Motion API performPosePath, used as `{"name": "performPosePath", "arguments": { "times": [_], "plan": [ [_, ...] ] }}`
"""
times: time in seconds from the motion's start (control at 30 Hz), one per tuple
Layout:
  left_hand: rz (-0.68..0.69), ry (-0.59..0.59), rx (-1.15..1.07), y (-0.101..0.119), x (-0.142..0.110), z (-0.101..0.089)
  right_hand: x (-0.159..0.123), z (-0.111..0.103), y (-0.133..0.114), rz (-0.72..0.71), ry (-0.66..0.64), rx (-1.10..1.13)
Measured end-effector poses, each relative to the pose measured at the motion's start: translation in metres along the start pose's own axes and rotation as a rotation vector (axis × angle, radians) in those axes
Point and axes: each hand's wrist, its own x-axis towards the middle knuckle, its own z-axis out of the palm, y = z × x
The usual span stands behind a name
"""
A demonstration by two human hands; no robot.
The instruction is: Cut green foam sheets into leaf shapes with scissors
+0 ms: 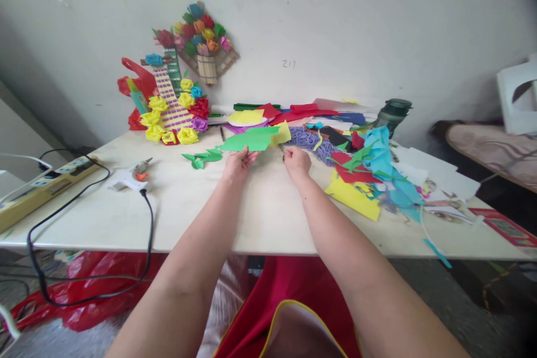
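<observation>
My left hand [238,163] pinches the near edge of a green paper sheet [247,140], holding it just above the table. My right hand [297,160] is curled shut beside it, close to the sheet's right end; something small and dark pokes from the fingers, too small to name. A yellow paper piece [283,133] lies under the green sheet's right side. Small green paper cut-outs [202,156] lie on the table left of my left hand.
Ahead and to the right lies a heap of coloured paper scraps [369,173] and purple yarn [310,142]. A glue gun [128,177] with a black cord and a power strip [46,184] sit at the left. Paper flower crafts [174,106] lean on the wall. A dark green bottle [392,113] stands at the back right.
</observation>
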Motion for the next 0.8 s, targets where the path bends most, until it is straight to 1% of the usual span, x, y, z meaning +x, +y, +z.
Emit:
{"name": "performPosePath", "arguments": {
  "times": [0.1,0.23,0.47,0.63,0.8],
  "plan": [
    [-0.051,0.015,-0.093,0.003,-0.001,0.000,0.002,-0.006,0.006,-0.029,-0.012,-0.212],
    [-0.087,0.028,-0.201,0.006,-0.004,0.001,0.006,-0.005,0.014,-0.031,-0.106,-0.346],
    [-0.100,0.049,-0.256,0.010,-0.007,0.002,0.009,-0.008,0.011,-0.025,-0.139,-0.416],
    [-0.094,0.044,-0.246,0.010,-0.005,0.001,0.009,-0.013,0.007,-0.001,-0.194,-0.455],
    [-0.090,0.052,-0.213,0.009,-0.004,0.000,0.008,-0.018,0.000,-0.019,-0.247,-0.487]
  ]
}}
